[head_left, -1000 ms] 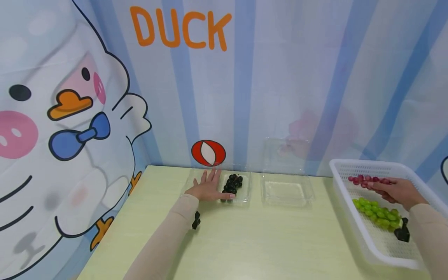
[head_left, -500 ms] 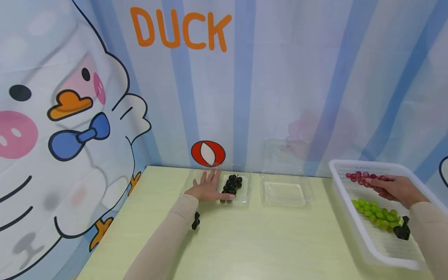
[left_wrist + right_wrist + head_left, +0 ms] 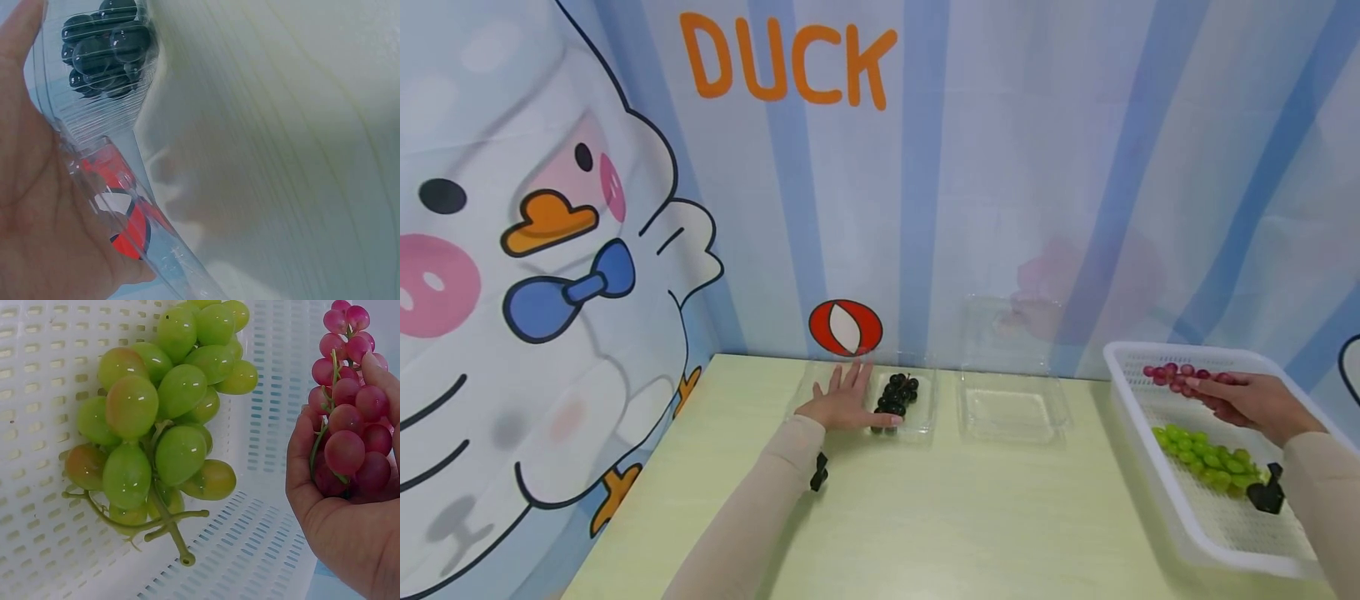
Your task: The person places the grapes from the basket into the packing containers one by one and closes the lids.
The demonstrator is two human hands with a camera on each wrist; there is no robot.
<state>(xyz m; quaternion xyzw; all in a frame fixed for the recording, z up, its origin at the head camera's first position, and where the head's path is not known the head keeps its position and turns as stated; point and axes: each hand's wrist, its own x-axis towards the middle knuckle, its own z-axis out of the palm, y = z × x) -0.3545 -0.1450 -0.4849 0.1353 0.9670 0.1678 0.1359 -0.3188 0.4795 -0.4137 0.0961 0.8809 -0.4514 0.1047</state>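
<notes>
My left hand rests with spread, straight fingers on a clear plastic clamshell box, across its opened lid and fold. The thumb reaches over the near edge of the half that holds a bunch of black grapes; the left wrist view shows these grapes through the plastic wall. On the far right, my right hand grips a bunch of red grapes between thumb and fingers, above the back of a white basket. Green grapes lie on the basket's floor nearby.
A second clear clamshell box stands open between the first box and the basket, its lid upright against the curtain. The curtain hangs right behind the table. Black wrist camera mounts sit on both sleeves.
My right hand has turned slightly, and the red grapes in it have risen a little over the basket. The left hand and both boxes stay in place.
</notes>
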